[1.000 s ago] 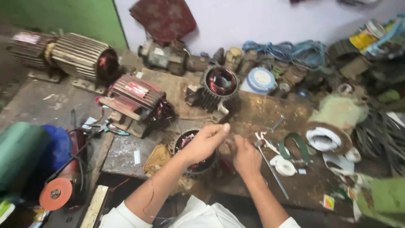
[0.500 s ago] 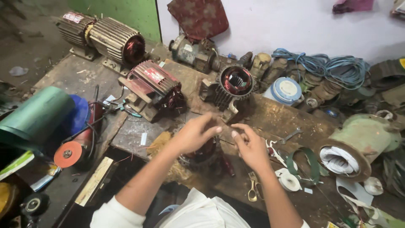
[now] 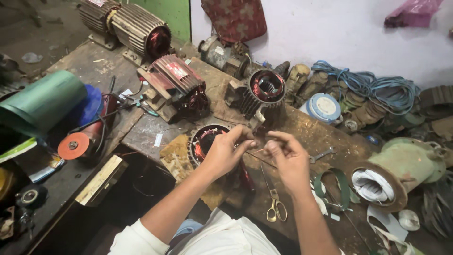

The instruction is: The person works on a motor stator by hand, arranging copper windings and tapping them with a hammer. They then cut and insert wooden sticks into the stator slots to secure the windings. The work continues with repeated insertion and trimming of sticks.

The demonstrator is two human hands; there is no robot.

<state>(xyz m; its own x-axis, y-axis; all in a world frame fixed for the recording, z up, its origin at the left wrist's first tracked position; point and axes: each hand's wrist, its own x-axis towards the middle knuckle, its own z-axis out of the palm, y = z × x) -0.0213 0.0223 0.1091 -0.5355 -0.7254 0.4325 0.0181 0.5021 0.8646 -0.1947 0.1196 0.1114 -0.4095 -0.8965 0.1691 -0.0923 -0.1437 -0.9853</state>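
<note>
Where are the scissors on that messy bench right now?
In the head view, the yellow-handled scissors lie on the workbench just below the right hand, left of the green strap loop.

Both hands have lifted off the stator [image 3: 204,141] on the tabletop [image 3: 306,137], the left hand [image 3: 226,152] and right hand [image 3: 288,158] now pinching fingertips closer together above it.

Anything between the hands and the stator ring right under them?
Nothing visible. The left hand hangs directly over the stator ring, partly hiding it; the right hand is beside it. The scissors lie nearer the person, out of the way.
</note>
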